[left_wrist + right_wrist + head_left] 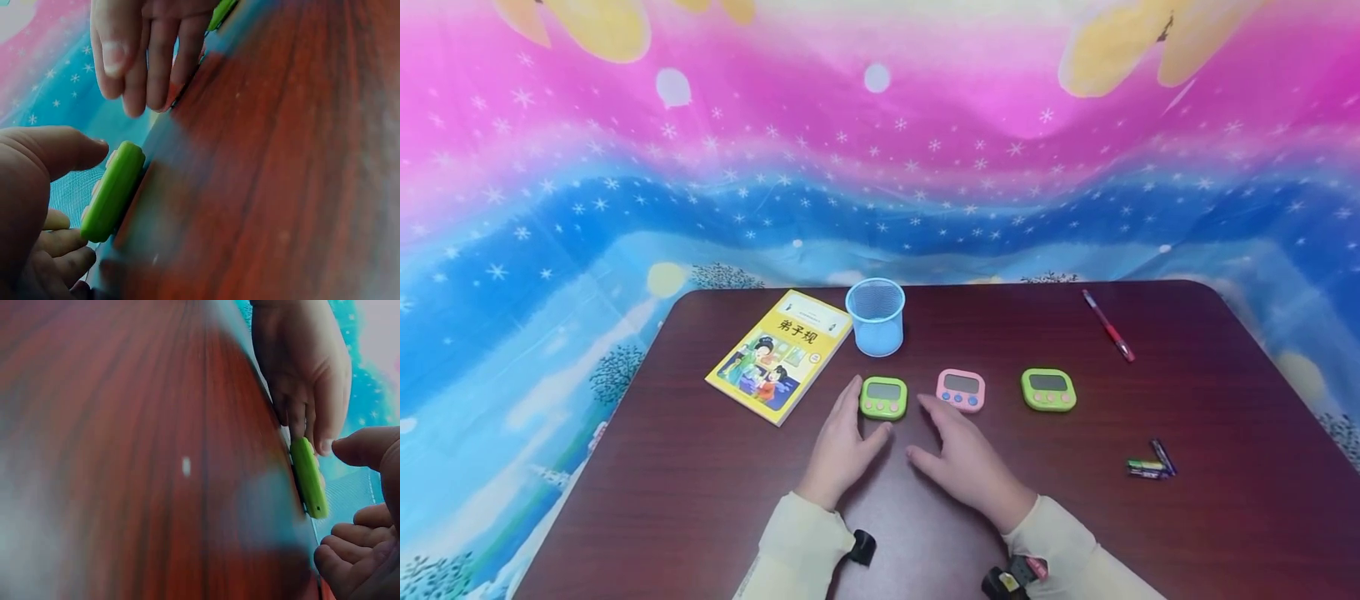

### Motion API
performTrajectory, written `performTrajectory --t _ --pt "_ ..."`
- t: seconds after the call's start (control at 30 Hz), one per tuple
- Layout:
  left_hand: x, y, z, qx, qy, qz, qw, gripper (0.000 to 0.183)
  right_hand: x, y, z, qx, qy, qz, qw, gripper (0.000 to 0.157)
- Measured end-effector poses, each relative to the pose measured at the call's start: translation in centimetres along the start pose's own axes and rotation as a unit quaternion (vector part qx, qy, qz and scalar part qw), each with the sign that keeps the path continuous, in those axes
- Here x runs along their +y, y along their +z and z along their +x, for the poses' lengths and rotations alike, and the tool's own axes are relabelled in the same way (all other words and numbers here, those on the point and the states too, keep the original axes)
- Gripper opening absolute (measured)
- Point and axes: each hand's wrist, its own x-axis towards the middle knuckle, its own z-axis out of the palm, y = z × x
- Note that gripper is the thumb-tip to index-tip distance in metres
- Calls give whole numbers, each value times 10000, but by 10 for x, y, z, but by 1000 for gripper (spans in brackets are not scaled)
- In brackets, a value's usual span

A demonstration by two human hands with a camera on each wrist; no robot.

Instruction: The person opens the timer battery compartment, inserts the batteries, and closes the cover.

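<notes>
On the table lies a green digital timer (883, 398) with a grey screen and pink buttons. My left hand (840, 446) is beside it, fingers extended along its left side and the thumb apart near its lower right corner. Seen edge-on in the left wrist view, the same green timer (114, 194) lies between that thumb and fingers. My right hand (970, 461) hovers to the right with fingers extended and thumb spread, holding nothing. Its fingertips come between this timer and a pink timer (961, 385) with blue buttons, overlapping the pink one's lower left edge in the head view.
Another green timer (1048, 390) lies farther right. Behind the timers stands a blue mesh pen holder (880, 337), next to a yellow picture book (778, 358). A red pen (1108, 327) lies at the back right, and several small batteries (1147, 469) are at the right.
</notes>
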Motion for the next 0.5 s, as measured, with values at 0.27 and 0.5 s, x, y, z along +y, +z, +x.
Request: performTrajectory --t 0.27,0.5 --pt "-1 3 5 36 290 75 9995 80 -4 14 10 -8 39 227 9997 69" --pt "-2 7 9 148 594 345 9975 70 -4 19 9 208 216 431 9986 65"
